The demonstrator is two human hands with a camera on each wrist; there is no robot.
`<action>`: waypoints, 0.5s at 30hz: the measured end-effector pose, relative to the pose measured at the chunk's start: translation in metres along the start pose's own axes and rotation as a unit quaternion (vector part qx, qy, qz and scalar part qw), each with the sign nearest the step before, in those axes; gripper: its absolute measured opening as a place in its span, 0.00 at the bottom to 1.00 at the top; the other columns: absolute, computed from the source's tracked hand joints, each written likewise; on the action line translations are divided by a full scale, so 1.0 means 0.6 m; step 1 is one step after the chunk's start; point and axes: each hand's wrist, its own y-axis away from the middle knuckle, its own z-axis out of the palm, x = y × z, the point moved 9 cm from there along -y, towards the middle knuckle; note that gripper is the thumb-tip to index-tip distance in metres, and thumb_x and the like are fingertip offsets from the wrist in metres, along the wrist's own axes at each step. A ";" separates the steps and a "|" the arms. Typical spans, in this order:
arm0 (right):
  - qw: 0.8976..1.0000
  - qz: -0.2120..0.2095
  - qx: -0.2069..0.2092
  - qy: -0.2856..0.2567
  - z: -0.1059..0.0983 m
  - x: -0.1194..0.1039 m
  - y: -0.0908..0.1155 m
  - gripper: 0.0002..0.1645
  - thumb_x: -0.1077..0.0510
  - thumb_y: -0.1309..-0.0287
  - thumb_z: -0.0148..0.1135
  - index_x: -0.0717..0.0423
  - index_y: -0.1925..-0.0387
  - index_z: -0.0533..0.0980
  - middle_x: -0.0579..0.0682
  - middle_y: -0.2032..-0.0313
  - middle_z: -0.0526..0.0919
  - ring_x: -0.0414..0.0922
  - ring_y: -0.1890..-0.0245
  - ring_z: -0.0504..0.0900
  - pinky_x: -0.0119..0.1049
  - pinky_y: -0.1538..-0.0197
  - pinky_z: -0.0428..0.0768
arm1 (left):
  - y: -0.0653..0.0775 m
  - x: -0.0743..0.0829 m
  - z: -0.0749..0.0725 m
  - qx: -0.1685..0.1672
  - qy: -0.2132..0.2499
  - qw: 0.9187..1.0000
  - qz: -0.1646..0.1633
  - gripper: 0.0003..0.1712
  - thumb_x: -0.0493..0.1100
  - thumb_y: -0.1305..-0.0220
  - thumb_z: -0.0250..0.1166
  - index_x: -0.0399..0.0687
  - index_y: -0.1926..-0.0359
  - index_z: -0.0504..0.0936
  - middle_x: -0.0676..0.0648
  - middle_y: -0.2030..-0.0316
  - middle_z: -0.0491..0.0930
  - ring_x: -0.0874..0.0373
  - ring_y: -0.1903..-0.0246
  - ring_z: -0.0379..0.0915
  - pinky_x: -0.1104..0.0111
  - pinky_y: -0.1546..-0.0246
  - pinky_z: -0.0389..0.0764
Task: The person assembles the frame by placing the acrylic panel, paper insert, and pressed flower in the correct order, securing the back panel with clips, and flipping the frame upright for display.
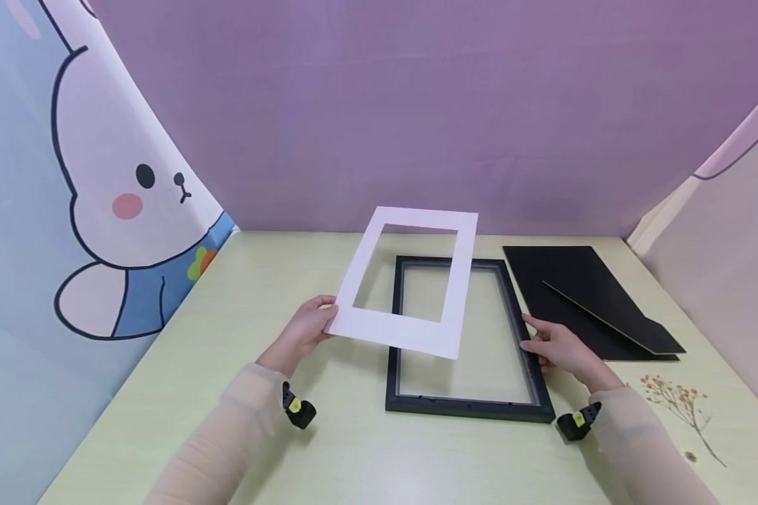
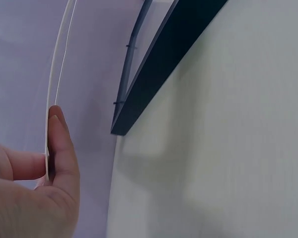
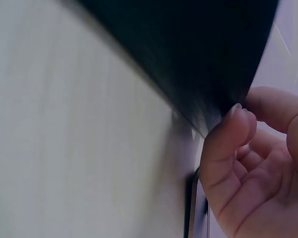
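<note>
A white mat (image 1: 391,332), pinched by its near-left corner in the left hand (image 1: 306,326), is held tilted, above and leftward of the black frame (image 1: 464,407) gripped rightside by the right hand (image 1: 562,347).

Pale tabletop (image 1: 183,365), purple backdrop (image 1: 429,112) behind, cartoon rabbit (image 1: 114,140) on blue left panel (image 1: 12,393), whitish right panel (image 1: 733,224)

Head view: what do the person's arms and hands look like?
The left sleeve and right sleeve are pale cream. At each wrist sits a small black device with a yellow-green patch. The left hand and right hand are ungloved.
</note>
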 end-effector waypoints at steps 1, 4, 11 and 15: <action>1.000 0.000 0.000 -0.001 0.000 0.000 0.000 0.41 0.60 0.39 0.57 0.67 0.32 0.47 0.50 0.75 0.66 0.44 0.80 0.67 0.36 0.79 0.74 | 0.000 -0.002 0.004 -0.002 0.001 1.000 -0.001 0.16 0.34 0.31 0.46 0.31 0.44 0.64 0.34 0.51 0.68 0.51 0.60 0.71 0.69 0.66 0.77; 1.000 -0.001 -0.001 -0.004 0.000 0.001 0.000 0.42 0.60 0.39 0.57 0.67 0.32 0.47 0.50 0.75 0.66 0.44 0.80 0.67 0.36 0.79 0.74 | 0.002 -0.010 0.016 -0.006 0.004 1.000 -0.009 0.16 0.34 0.31 0.46 0.32 0.45 0.65 0.34 0.51 0.68 0.50 0.58 0.70 0.68 0.66 0.78; 1.000 -0.005 0.006 -0.009 -0.001 -0.001 0.002 0.41 0.61 0.40 0.57 0.67 0.32 0.47 0.50 0.76 0.67 0.43 0.81 0.67 0.35 0.79 0.74 | 0.006 -0.023 0.043 -0.012 0.001 1.000 -0.020 0.14 0.34 0.31 0.48 0.33 0.46 0.67 0.35 0.53 0.70 0.51 0.61 0.71 0.68 0.69 0.78; 1.000 -0.002 0.009 -0.010 -0.001 -0.001 0.003 0.41 0.61 0.39 0.57 0.67 0.32 0.47 0.50 0.76 0.66 0.43 0.81 0.66 0.35 0.79 0.74 | 0.008 -0.028 0.055 -0.013 0.004 1.000 -0.023 0.14 0.33 0.32 0.48 0.33 0.48 0.68 0.35 0.55 0.70 0.51 0.63 0.72 0.68 0.70 0.78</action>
